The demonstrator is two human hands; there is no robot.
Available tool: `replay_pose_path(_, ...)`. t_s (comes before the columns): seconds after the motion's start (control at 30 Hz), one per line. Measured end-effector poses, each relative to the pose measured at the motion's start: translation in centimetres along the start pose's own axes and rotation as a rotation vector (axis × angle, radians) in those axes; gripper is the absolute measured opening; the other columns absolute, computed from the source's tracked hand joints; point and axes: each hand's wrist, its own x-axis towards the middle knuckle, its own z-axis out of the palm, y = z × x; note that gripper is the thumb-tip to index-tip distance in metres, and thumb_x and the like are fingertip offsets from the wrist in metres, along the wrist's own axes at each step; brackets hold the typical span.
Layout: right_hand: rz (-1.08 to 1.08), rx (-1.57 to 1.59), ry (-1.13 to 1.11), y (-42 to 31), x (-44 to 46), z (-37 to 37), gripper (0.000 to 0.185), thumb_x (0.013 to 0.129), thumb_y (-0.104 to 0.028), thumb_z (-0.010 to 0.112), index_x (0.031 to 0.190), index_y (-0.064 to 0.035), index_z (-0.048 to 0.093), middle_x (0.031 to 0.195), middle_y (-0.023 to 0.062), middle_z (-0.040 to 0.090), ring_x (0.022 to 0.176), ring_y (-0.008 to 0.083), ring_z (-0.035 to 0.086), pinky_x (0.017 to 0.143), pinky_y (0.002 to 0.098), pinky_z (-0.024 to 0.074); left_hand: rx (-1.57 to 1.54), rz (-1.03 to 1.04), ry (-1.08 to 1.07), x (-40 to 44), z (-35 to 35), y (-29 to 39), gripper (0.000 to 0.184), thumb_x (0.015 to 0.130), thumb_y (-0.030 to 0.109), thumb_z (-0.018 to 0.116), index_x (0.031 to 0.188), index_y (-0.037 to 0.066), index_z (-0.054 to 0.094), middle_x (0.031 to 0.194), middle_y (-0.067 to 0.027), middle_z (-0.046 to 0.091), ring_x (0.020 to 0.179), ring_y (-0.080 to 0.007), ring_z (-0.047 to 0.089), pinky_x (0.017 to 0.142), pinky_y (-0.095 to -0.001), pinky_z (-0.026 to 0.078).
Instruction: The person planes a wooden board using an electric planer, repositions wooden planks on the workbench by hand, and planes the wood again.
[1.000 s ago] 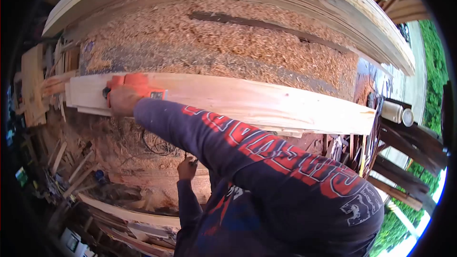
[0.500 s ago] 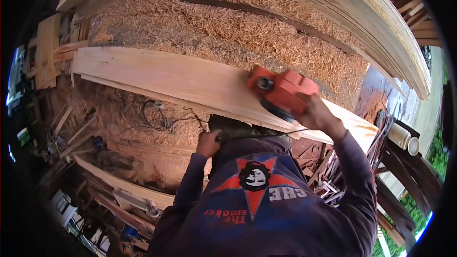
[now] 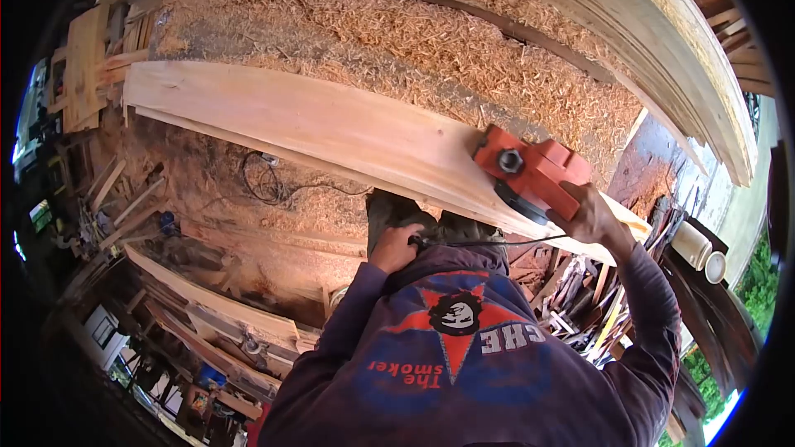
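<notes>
Planer [image 3: 540,172], just one, in right hand [image 3: 590,215]

The board [image 3: 315,120], running from 10 to 3 o'clock, is pale wood, smooth and matt; the shavings [image 3: 455,45] at 12 o'clock are rough, curled wood. At 3 o'clock the planer [image 3: 542,170] looks like orange plastic. The sweatshirt [image 3: 530,381] at 6 o'clock is matt cloth

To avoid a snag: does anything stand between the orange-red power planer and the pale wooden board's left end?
Nothing visible stands between the planer and the left end of the board. The thin black cord runs off toward the left hand, nearer the body.
</notes>
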Motion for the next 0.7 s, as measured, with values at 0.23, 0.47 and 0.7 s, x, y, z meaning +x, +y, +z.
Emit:
replay_pose_path(0.23,-0.122,0.024,-0.038,-7.9,12.9,3.1,0.038,0.082,-0.019,0.073,0.117,-0.0059,0.065,0.095,0.0179,0.067,0.081,0.0416,0.067,0.073,0.0468,0.0543,-0.024,0.046,0.103,0.2,-2.3,-5.7,0.045,0.078,0.01,0.063,0.123,0.012,0.07,0.108,-0.0188,0.074,0.103,-0.0378,0.068,0.096,-0.0469,0.052)
replay_pose_path(0.47,-0.028,0.09,-0.11,-18.1,30.2,8.4,0.036,0.083,-0.02,0.065,0.111,0.0017,0.068,0.091,0.0226,0.074,0.082,0.0345,0.073,0.075,0.0473,0.0563,-0.054,-0.067,0.118,-1.5,-6.1,-11.9,0.042,0.077,0.009,0.062,0.118,0.01,0.071,0.106,-0.0159,0.076,0.101,-0.035,0.071,0.095,-0.0443,0.053)
replay_pose_path(0.7,-0.168,0.188,0.249,-31.3,45.0,13.9,0.02,0.078,-0.021,0.066,0.092,-0.0159,0.08,0.092,0.012,0.076,0.089,0.0306,0.074,0.081,0.0435,0.0585,0.049,-0.151,0.215,-4.1,-5.7,-21.2,0.036,0.079,0.007,0.07,0.115,0.007,0.072,0.096,-0.0174,0.075,0.092,-0.034,0.074,0.082,-0.0418,0.058)
